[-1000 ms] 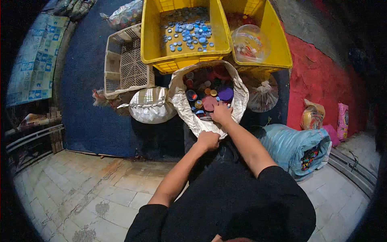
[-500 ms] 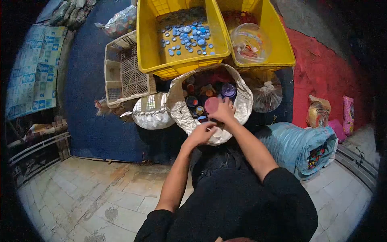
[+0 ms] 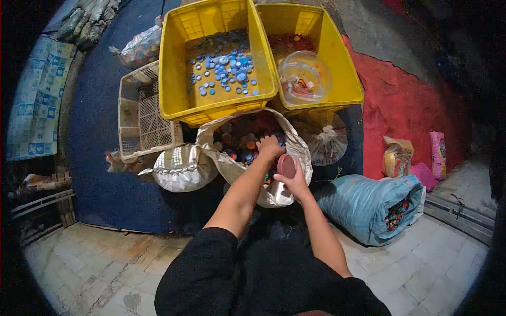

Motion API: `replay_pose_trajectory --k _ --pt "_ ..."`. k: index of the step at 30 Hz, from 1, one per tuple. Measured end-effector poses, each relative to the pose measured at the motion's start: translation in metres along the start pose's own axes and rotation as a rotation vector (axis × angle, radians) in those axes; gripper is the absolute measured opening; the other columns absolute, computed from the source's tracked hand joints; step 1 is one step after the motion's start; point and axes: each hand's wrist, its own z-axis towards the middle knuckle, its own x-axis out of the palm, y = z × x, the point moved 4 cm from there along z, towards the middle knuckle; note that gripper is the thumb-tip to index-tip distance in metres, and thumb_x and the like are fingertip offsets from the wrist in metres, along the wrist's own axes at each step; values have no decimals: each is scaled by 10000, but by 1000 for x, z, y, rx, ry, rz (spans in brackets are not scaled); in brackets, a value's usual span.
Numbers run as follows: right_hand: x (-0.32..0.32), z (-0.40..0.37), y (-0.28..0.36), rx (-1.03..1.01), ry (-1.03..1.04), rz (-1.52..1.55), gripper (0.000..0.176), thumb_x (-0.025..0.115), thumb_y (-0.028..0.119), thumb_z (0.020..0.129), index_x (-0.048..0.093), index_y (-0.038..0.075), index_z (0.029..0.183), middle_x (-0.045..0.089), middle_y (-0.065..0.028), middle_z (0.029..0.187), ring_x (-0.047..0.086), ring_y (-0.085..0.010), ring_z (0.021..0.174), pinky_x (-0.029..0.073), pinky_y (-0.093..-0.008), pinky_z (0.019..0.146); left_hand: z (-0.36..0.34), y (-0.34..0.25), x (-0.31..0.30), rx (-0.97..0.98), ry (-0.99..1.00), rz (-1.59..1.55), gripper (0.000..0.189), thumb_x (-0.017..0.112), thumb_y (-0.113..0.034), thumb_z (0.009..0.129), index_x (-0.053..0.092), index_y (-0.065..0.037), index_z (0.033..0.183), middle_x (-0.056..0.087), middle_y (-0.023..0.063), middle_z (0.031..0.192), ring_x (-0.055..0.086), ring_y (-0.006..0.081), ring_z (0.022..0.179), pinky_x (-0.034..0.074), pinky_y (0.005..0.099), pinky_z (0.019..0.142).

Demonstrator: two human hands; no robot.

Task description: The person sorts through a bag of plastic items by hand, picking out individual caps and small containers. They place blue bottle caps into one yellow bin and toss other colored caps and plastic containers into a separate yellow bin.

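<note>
Holding, right hand (image 3: 297, 183): the pink lid (image 3: 286, 166) is gripped above the sack's right side, fingers partly closed; its edge is best pinched lightly.
Reaching, left hand (image 3: 270, 147): half-curled fingers are set among mixed caps (image 3: 250, 143); whether one is gripped cannot be told.
Sack (image 3: 297, 139): its rim is best left undragged by forearms.

This looks like a sorting or recycling workspace: yellow crates (image 3: 219, 108) hold loose plastic caps (image 3: 224, 68), and stuffed sacks (image 3: 363, 208) stand around them. Worn blue sheeting (image 3: 126, 210) and a red cloth (image 3: 400, 105) cover parts of the tiled floor (image 3: 100, 268).
</note>
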Motion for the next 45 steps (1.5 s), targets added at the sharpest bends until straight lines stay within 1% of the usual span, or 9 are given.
replay_pose_trajectory --k 11,16,18,21,24,28,33,40,45 --pt "4 39 61 -186 -15 -69 969 898 386 554 426 -54 1278 513 -193 1229 554 -302 1108 441 -383 965 -76 67 -62 172 -332 -323 882 775 -536 632 520 38 1251 584 272 1108 589 406 1008 474 438 903" --pt "59 101 94 -266 -70 -362 1083 856 492 543 371 -69 1333 466 -267 1269 409 -391 1258 361 -422 1051 -131 136 -64 63 -295 -674 914 791 -468 691 440 92 1322 587 267 1143 604 330 1045 470 384 914" --pt "81 127 109 -301 3 -955 939 836 434 559 480 -46 1285 529 -242 1244 492 -361 1209 417 -405 1005 -152 143 -59 79 -223 -896 856 809 -362 719 426 95 1333 596 197 1158 611 240 1010 479 337 883" --pt "100 163 82 2 557 -1172 642 792 376 602 644 28 1121 618 -190 1166 593 -315 1098 486 -419 912 -183 136 -68 64 -108 -1000 882 820 -344 715 392 52 1377 588 166 1169 604 208 990 485 333 868" --pt "113 173 45 -140 589 -1414 372 761 321 639 728 95 933 672 -149 1084 651 -282 994 520 -448 824 -195 140 -67 32 -90 -908 925 823 -363 713 355 24 1410 527 199 1257 548 252 1124 439 363 956" --pt "110 158 39 -210 449 -1399 486 746 295 664 665 88 1097 660 -167 1074 636 -300 1011 505 -437 858 -200 138 -70 50 -124 -865 921 820 -370 714 362 29 1406 487 211 1306 535 260 1147 436 366 960" --pt "94 101 63 -371 462 -1232 1012 798 298 602 259 106 1437 518 -246 1193 538 -384 1124 435 -430 974 -188 137 -69 82 -83 -935 893 813 -333 733 355 31 1407 532 181 1257 557 230 1108 447 344 944" --pt "88 75 70 -431 606 -631 1046 843 266 504 308 38 1374 490 -218 1252 522 -367 1142 440 -423 969 -166 136 -67 90 -90 -1105 853 800 -323 752 367 48 1387 572 163 1200 584 203 1047 464 325 916" --pt "29 105 69 -366 -55 -347 1061 898 387 441 388 0 1288 504 -271 1250 526 -383 1152 439 -409 983 -153 146 -53 62 -184 -1089 864 800 -375 739 390 67 1357 555 181 1217 584 223 1049 462 336 920"
